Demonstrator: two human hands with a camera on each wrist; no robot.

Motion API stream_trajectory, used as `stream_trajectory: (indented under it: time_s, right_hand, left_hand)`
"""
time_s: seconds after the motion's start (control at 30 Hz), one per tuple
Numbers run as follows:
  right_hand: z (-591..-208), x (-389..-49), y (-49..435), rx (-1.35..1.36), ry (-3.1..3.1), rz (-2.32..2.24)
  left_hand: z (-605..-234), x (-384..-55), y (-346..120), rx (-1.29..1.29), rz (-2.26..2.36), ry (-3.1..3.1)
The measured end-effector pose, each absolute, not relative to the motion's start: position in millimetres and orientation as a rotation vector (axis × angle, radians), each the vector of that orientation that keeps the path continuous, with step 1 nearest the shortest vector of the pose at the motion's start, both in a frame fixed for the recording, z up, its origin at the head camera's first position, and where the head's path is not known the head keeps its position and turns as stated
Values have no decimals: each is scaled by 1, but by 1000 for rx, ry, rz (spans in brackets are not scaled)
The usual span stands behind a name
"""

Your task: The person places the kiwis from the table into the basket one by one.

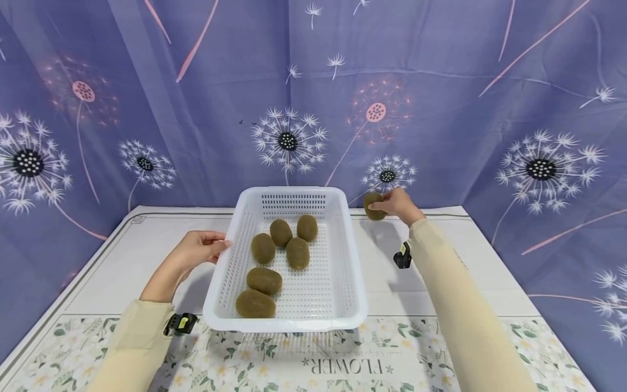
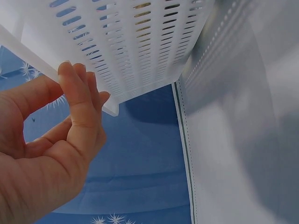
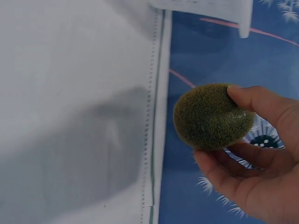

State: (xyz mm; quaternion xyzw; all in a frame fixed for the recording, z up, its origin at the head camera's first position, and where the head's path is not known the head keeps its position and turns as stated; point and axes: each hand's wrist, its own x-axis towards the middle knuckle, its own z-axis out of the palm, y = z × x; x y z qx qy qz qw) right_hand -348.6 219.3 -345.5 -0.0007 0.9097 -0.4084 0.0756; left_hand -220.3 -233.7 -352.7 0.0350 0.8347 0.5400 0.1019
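A white perforated plastic basket (image 1: 359, 283) stands at the middle of the table with several brown fuzzy kiwis (image 1: 297, 253) lying in it. My left hand (image 1: 198, 251) pinches the basket's left rim between thumb and fingers; in the left wrist view the fingers (image 2: 77, 100) curl under that rim. Out to the right of the basket, my right hand (image 1: 399, 204) grips one kiwi (image 1: 374, 207) above the far edge of the table. The right wrist view shows this kiwi (image 3: 210, 116) held between the thumb on one side and the fingertips on the other.
The table wears a white cloth (image 1: 147, 245) whose front part has a floral print (image 1: 274, 362) and lettering. Behind and at both sides hangs a blue-purple curtain (image 1: 235, 71) with dandelion patterns. A black wrist camera (image 1: 403, 256) sits on the right sleeve.
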Motion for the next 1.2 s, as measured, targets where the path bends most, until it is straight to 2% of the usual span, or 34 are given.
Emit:
stream_trajectory:
  time_s: [0.6, 1.2]
  right_hand:
    - [-294, -344, 191, 144, 2721, -1444]
    - [-256, -333, 136, 12, 2687, -1565]
  left_hand:
    - [-352, -220, -234, 111, 1595, 2460]
    - [-351, -221, -233, 114, 1570, 2466]
